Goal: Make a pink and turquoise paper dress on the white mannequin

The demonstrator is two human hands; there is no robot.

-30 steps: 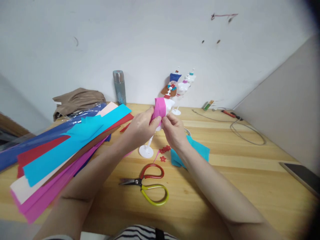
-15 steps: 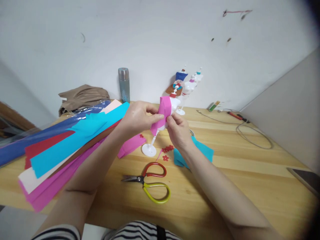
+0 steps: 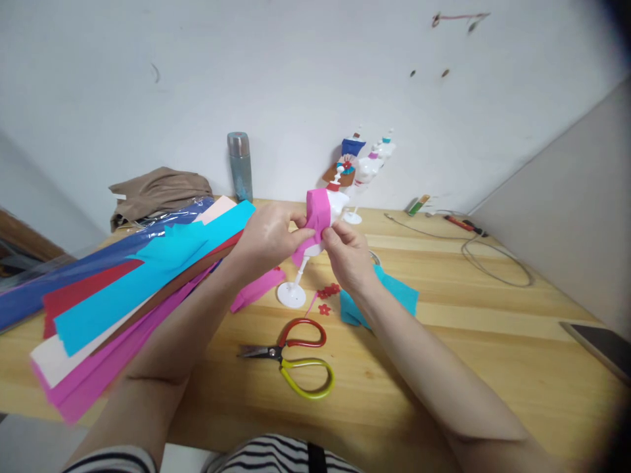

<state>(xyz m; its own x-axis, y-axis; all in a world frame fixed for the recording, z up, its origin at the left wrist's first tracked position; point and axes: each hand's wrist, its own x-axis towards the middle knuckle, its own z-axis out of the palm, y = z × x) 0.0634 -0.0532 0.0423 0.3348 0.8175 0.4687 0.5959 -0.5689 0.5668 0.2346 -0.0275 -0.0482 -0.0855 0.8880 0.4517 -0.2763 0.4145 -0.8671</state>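
A small white dress-form mannequin (image 3: pixel 338 203) with a red neck band leans, its round base (image 3: pixel 291 295) low over the table. Pink crepe paper (image 3: pixel 318 213) lies across its torso. My left hand (image 3: pixel 279 233) pinches the paper's left side between thumb and fingers. On the other side, my right hand (image 3: pixel 348 253) presses thumb and fingertips against the paper's edge at the torso; some fingers are hidden behind the form. Below the hands lie scissors (image 3: pixel 276 353) with one red and one yellow handle, and several small red flowers (image 3: pixel 328 291).
Strips of coloured crepe paper (image 3: pixel 113 299) cover the table's left. Pink paper (image 3: pixel 257 288) and turquoise paper (image 3: pixel 401 292) flank the base. Behind stand a thermos (image 3: pixel 240 167), other small mannequins (image 3: pixel 367 169) and brown cloth (image 3: pixel 160 190). A grey cable (image 3: pixel 468 253) and dark flat device (image 3: pixel 601 348) are at right.
The view has shifted slightly, so most things sit a little further left. Both hands keep their hold on the pink paper at the mannequin, with hardly any other movement.
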